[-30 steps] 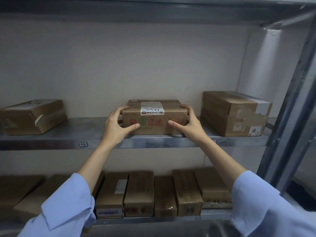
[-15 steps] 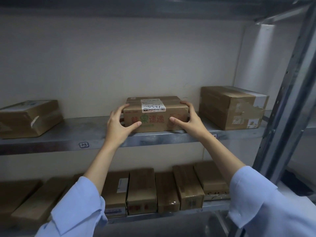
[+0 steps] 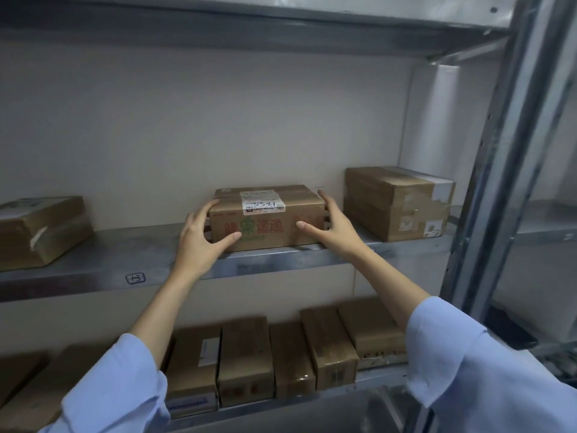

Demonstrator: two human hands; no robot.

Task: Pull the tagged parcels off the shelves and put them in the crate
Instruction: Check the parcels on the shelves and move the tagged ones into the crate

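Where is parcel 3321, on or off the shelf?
On: the parcel rests flat on the shelf, left hand and right hand gripping it.

What I can read here: one number, one courier print, one shelf mark
On the middle parcel point(image 3: 268, 218) I see a white label point(image 3: 262, 201) with "3321" handwritten in black; its printed lines are too small for me. The parcel's front carries red characters ending in 速递, with a green logo among them. The shelf edge point(image 3: 93, 284) has a boxed handwritten mark point(image 3: 135, 278), "13" or "B", I cannot tell which. Stickers on the right-hand box point(image 3: 399, 204) stay illegible
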